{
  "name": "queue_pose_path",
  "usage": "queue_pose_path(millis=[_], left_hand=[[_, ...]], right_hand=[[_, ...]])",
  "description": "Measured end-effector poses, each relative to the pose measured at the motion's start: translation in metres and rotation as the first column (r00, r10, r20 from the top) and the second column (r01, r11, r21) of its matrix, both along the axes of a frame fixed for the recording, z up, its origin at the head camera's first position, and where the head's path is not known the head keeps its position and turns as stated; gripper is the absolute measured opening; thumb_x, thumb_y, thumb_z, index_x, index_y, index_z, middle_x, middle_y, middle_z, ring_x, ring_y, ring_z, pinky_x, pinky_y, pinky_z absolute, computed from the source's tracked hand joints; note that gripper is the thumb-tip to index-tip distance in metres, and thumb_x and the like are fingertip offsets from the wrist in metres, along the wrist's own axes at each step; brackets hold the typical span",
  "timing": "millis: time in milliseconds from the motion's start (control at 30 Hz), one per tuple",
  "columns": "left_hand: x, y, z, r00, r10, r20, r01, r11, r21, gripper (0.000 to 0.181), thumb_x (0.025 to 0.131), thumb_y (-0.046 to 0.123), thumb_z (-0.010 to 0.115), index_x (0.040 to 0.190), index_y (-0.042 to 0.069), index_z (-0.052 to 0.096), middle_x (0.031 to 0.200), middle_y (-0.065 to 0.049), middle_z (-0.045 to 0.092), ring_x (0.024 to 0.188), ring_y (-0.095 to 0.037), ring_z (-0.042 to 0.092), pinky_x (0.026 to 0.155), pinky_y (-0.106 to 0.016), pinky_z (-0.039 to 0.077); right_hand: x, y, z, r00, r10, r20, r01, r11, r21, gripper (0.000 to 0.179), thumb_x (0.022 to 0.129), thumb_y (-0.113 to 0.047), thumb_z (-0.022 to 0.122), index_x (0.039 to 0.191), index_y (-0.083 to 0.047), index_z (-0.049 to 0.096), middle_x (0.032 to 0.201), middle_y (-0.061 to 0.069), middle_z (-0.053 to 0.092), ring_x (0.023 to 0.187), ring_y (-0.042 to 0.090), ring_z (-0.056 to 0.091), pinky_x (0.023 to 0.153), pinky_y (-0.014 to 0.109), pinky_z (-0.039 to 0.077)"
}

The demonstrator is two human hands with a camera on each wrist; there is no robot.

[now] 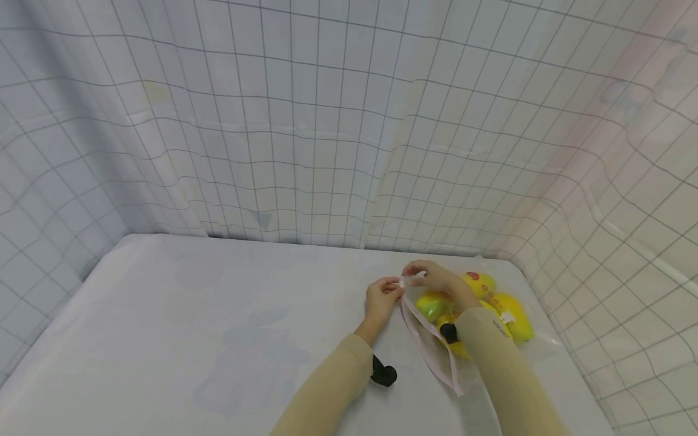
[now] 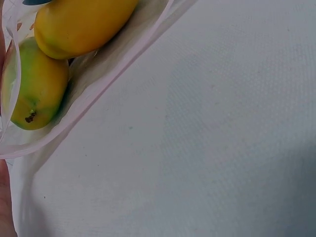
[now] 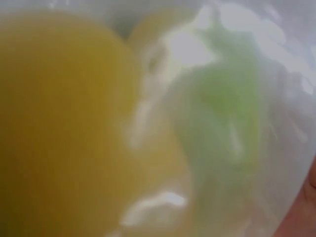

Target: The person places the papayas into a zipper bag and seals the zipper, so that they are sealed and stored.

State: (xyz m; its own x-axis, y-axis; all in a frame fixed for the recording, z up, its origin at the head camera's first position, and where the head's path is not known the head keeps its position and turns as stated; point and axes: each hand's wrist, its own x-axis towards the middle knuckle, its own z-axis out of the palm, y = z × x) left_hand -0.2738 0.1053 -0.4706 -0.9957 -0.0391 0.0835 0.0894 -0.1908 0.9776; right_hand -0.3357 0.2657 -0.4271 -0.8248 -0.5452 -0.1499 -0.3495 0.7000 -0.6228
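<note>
A clear plastic bag (image 1: 429, 358) with a pale pink rim lies at the right of the table, its mouth gaping toward the left. Several yellow-green mangoes (image 1: 515, 318) are inside it; the left wrist view shows two mangoes (image 2: 42, 86) through the mouth. My left hand (image 1: 382, 301) pinches the far corner of the rim between thumb and fingers. Just beside it, my right hand (image 1: 434, 277) reaches over the bag and grips the rim near that corner with curled fingers. Through the plastic, blurred mangoes (image 3: 59, 128) fill the right wrist view.
A white-covered table (image 1: 163, 315) stretches far to the left. White sheeting behind a wire grid (image 1: 327, 151) rises along the back and both sides. Black wrist devices (image 1: 385, 375) sit at both forearms.
</note>
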Motion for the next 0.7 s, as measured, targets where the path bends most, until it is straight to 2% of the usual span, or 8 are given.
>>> queue_pose_path(millis=[233,533,600,700], left_hand=[[0.0,0.001,0.0,1.0,0.008,-0.031,-0.009,1.0,-0.024,0.017,0.078,-0.009,0.064,0.093,-0.016,0.062,0.08,-0.028,0.062,0.065,-0.018,0.06,0.062,-0.028,0.056],[0.001,0.002,0.002,0.997,0.014,-0.071,-0.019,0.998,-0.067,0.014,0.08,-0.007,0.063,0.091,-0.016,0.062,0.081,-0.029,0.062,0.069,-0.031,0.061,0.062,-0.032,0.056],[-0.002,0.004,-0.002,0.996,0.019,-0.082,-0.026,0.997,-0.075,0.013,0.08,-0.007,0.063,0.089,-0.016,0.062,0.08,-0.028,0.061,0.069,-0.029,0.06,0.061,-0.031,0.056],[-0.009,0.009,-0.014,0.994,0.03,-0.107,-0.041,0.994,-0.102,0.01,0.079,-0.006,0.064,0.087,-0.013,0.063,0.079,-0.024,0.063,0.066,-0.02,0.058,0.057,-0.02,0.053]], right_hand=[[-0.002,-0.001,-0.003,1.0,-0.005,0.003,0.005,0.999,-0.051,0.007,0.09,-0.012,0.057,0.094,-0.007,0.057,0.104,0.011,0.058,0.105,0.029,0.049,0.093,0.05,0.037],[0.001,-0.003,-0.002,1.0,0.001,-0.03,-0.003,0.998,-0.069,0.004,0.091,-0.01,0.054,0.089,-0.006,0.055,0.097,0.008,0.057,0.1,0.027,0.05,0.091,0.048,0.039],[0.002,-0.003,-0.002,0.999,0.002,-0.036,-0.005,0.998,-0.068,0.005,0.091,-0.01,0.054,0.088,-0.007,0.055,0.096,0.008,0.057,0.1,0.027,0.05,0.09,0.048,0.039],[0.002,-0.003,-0.003,0.999,-0.001,-0.039,-0.002,0.998,-0.071,0.005,0.092,-0.01,0.054,0.087,-0.007,0.054,0.095,0.007,0.056,0.099,0.025,0.05,0.09,0.046,0.039]])
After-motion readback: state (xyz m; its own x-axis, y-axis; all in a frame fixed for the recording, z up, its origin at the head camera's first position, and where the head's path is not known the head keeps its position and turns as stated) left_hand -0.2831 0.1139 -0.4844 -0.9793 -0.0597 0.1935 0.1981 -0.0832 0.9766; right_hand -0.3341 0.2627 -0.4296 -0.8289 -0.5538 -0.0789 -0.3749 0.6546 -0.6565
